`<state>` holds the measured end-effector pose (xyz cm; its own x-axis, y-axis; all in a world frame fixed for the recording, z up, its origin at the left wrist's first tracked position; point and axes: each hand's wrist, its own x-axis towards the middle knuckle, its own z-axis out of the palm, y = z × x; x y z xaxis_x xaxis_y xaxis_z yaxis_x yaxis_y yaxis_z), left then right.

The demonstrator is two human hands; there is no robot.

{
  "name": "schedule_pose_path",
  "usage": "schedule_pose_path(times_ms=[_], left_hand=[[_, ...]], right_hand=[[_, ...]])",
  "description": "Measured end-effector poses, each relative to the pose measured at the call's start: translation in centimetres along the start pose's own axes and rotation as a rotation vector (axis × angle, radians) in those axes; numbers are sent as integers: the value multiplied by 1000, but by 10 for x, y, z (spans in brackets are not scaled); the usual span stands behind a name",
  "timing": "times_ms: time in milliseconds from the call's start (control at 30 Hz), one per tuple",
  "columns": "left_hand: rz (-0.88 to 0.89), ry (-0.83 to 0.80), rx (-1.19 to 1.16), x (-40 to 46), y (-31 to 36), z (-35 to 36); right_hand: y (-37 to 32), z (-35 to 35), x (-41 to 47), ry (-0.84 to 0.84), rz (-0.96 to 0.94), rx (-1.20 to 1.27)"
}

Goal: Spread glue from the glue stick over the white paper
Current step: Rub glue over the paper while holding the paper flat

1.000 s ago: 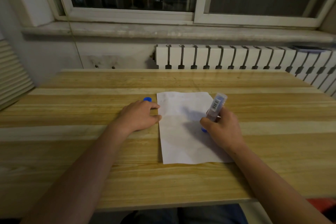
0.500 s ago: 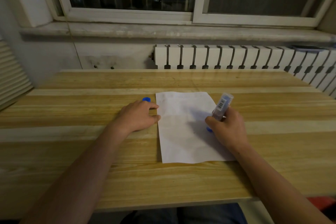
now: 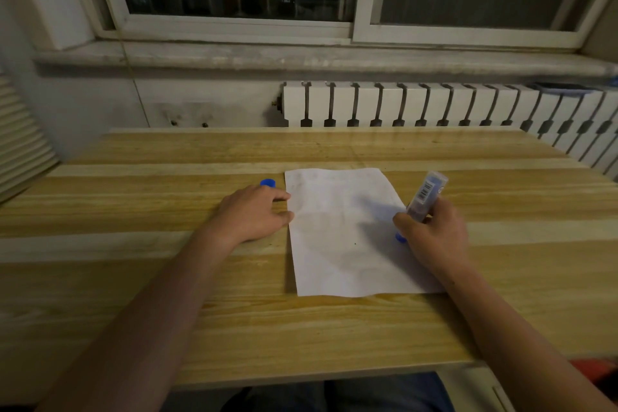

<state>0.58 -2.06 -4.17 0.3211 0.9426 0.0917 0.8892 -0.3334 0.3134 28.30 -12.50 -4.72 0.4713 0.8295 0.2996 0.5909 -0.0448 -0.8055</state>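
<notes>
A white paper lies flat on the wooden table, creased across its middle. My right hand grips a blue glue stick with a barcode label, tilted up and to the right, its blue lower end touching the paper's right edge. My left hand rests palm down on the table, fingertips pressing the paper's left edge. A blue cap sits on the table just behind my left hand.
A white radiator runs along the wall behind the table, under a stone window sill. A slatted blind stands at the far left. The table's near edge is close to my lap.
My right hand has slid the glue stick rightwards across the paper, from near its middle to its right edge. My left hand has stayed on the left edge.
</notes>
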Motion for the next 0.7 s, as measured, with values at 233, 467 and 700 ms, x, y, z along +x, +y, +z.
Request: schedule_pose_path(times_ms=[233,467,700], left_hand=[[7,11,-11,0,0,-1],[7,16,-8,-1,1,-2],[5,14,-14,-1,0,-2]], right_hand=[[5,-3,3,43,12,-1],[6,-3,3,52,7,-19],[4,-3,1,48,11,-15]])
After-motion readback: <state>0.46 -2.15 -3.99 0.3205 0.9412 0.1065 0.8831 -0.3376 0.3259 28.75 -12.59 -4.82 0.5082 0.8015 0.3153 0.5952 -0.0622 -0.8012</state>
